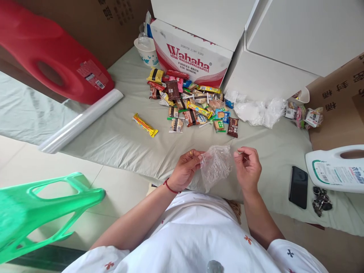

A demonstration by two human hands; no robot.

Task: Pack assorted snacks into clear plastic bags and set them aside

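A crumpled clear plastic bag (216, 167) hangs from my left hand (186, 168), pinched at its upper left edge between thumb and fingers. Just right of the bag, my right hand (248, 167) is closed with thumb and fingertips together. A thin sliver shows at those fingertips, too small to name. A gap lies between this hand and the bag. Beyond both hands is a pile of small wrapped snacks (196, 102) on the grey-green cloth (122, 140). One yellow snack stick (145, 125) lies apart, left of the pile.
Behind the pile stands a Wahaha water carton (190, 57), with a paper cup (146, 51) beside it. Left are a red jug (57, 53), a plastic film roll (82, 121) and a green stool (51, 208). Right are white plastic bags (258, 110), a phone (298, 187), keys (322, 201) and a white jug (335, 170).
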